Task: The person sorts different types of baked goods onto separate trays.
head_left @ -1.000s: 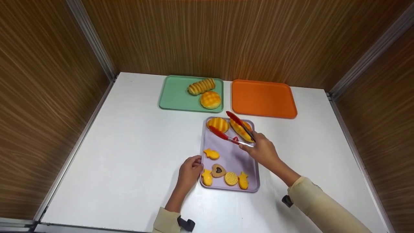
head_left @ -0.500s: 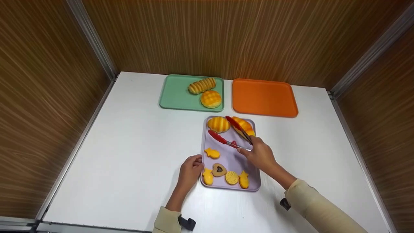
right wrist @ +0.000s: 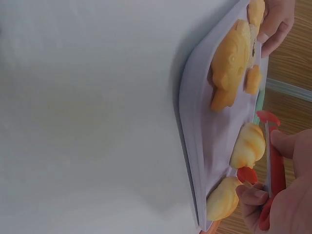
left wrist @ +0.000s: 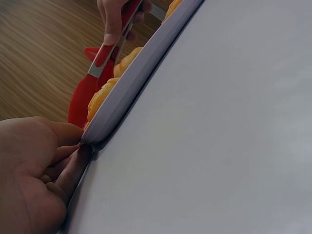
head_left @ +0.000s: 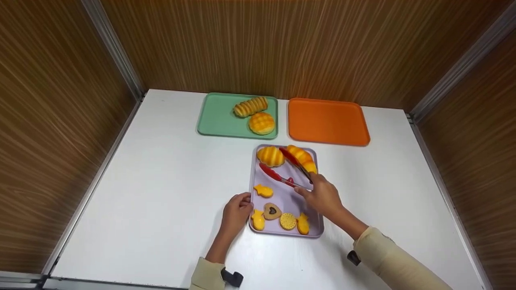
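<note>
My left hand (head_left: 236, 213) pinches the left rim of a lilac tray (head_left: 288, 197), thumb above and fingers below in the left wrist view. In my right hand (head_left: 324, 197) I grip red-tipped tongs (head_left: 271, 172), their arms spread over the tray with nothing clamped. One tong tip lies over the gap between a striped bun (head_left: 269, 155) and a croissant-like bread (head_left: 304, 159); the other is just on the near side of the bun. Nearer me sit several yellow fish-shaped pieces (head_left: 264, 191), a heart cookie (head_left: 272, 211) and a round dotted biscuit (head_left: 288, 221).
Behind the lilac tray is a green tray (head_left: 219, 117) bearing a ridged loaf (head_left: 250, 107) and a round bun (head_left: 262, 123). To its right lies an orange tray (head_left: 328, 123). Wood-grain panels (head_left: 258, 48) enclose the white table (head_left: 173, 181) on the back and sides.
The right hand and tongs have shifted slightly toward me, drawing the upper tong tip back from over the croissant-like bread to its left side. My left hand stays on the tray rim.
</note>
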Demonstrator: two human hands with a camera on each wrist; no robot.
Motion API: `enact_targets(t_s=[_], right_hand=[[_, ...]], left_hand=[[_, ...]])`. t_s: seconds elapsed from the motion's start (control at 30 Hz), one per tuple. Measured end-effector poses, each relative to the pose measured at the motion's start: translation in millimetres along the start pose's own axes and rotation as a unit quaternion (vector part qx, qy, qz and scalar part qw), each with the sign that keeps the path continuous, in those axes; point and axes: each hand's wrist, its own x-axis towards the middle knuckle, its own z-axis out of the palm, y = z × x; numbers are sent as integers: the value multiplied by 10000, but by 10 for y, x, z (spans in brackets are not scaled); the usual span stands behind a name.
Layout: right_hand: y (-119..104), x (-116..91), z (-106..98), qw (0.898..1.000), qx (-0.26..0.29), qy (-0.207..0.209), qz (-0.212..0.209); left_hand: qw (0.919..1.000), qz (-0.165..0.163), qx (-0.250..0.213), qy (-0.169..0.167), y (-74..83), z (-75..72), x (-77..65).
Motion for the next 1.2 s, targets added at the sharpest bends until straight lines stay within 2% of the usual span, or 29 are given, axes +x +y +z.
enact_targets(t_s=[0.23,0.47,0.7,0.97,1.2], right_hand=[[-1,-15,26,9999,-91,84,23],[19,-7,74,9986,-327,295,-276],[42,-30,72,9985,-286,371,-272],[63,-85,77,9983,-256,410,-322],[63,-111,79,9986,-170,424,-263]], left_hand=[[10000,19,-40,-32,0,-5,2],[10000,-4,-9,-29,-1,-9,-1],[10000,12,-31,-19,18,-23,-5],[9999,-149,-70,-40,16,-23,-4],[10000,-60,-12,-23,7,-13,-3]])
